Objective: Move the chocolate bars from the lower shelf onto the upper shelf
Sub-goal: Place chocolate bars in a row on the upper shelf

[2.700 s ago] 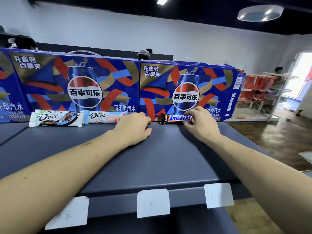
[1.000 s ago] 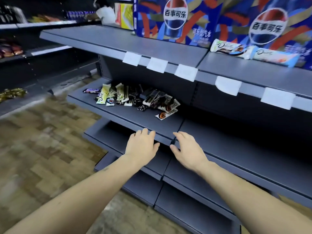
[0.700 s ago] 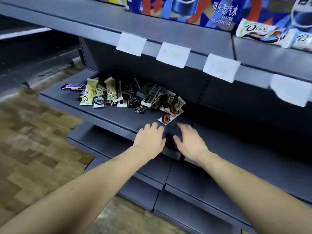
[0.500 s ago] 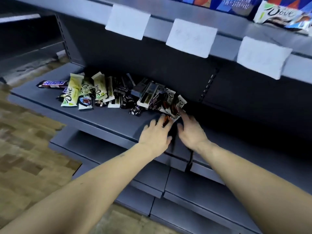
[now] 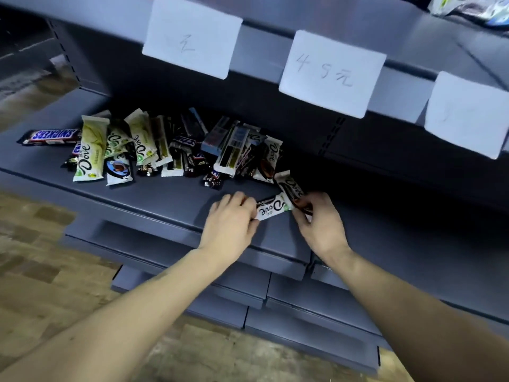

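Observation:
A pile of chocolate bars (image 5: 170,150) lies on the grey lower shelf (image 5: 154,194), with a Snickers bar (image 5: 51,136) at its left end. My left hand (image 5: 230,221) pinches a white Dove bar (image 5: 271,209) at the pile's right end. My right hand (image 5: 319,224) grips a dark Dove bar (image 5: 290,187) beside it. The upper shelf (image 5: 413,31) runs across the top, with a Dove bar (image 5: 468,8) on it at the far right.
White paper price tags (image 5: 330,74) hang from the upper shelf's front edge. More grey shelves (image 5: 303,304) step out below my arms. Wooden floor (image 5: 35,271) lies to the left.
The view dropped from the upper shelf to the lower one. Both hands reached in to the pile's right end and took hold of a Dove bar each.

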Action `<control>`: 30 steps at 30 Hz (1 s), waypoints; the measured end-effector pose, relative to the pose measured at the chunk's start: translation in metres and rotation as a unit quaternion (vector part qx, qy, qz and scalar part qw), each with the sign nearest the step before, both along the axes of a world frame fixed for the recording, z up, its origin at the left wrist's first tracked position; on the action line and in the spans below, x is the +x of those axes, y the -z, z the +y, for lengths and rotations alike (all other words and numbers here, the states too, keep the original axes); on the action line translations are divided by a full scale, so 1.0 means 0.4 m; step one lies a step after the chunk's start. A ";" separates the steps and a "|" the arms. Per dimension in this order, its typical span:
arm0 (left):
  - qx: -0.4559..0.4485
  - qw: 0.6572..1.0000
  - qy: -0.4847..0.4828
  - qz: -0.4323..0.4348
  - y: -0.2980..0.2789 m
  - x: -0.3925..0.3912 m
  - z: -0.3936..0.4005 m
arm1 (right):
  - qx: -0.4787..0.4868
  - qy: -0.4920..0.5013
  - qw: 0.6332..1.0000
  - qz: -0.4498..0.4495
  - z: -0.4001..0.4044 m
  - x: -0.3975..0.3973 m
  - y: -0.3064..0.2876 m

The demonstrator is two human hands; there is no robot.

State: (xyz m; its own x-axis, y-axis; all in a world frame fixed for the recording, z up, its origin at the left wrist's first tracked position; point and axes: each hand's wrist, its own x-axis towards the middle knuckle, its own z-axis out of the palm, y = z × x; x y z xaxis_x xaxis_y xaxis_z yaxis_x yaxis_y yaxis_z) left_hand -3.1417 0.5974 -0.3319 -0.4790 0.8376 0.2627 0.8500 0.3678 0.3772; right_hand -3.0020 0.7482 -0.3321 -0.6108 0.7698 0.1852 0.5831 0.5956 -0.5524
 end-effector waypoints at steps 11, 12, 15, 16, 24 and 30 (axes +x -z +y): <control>-0.084 0.993 0.002 -0.077 -0.037 -0.032 -0.019 | -0.058 0.084 0.995 -0.016 -0.005 0.108 -0.026; -0.091 0.993 0.006 -0.077 -0.040 -0.033 -0.018 | -0.059 0.085 0.995 -0.013 -0.009 0.113 -0.029; -0.112 0.991 0.016 -0.068 -0.054 -0.034 -0.010 | -0.043 0.083 0.995 -0.025 -0.017 0.128 -0.031; -0.115 0.991 0.020 -0.068 -0.059 -0.034 -0.008 | -0.034 0.081 0.996 -0.035 -0.019 0.132 -0.033; -0.105 0.991 0.078 -0.039 -0.076 -0.038 -0.015 | -0.058 0.079 0.986 -0.132 -0.018 0.137 -0.062; -0.112 0.991 0.044 -0.054 -0.076 -0.014 -0.031 | -0.087 0.106 0.980 -0.144 -0.027 0.137 -0.076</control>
State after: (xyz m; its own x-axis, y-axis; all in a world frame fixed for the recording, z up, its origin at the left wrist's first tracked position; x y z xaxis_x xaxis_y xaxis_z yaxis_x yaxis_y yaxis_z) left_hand -3.1475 0.5850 -0.3017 -0.4174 0.9085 0.0166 0.8411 0.3794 0.3855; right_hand -2.9474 0.7375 -0.3017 -0.4416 0.8895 -0.1175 0.8305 0.3557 -0.4287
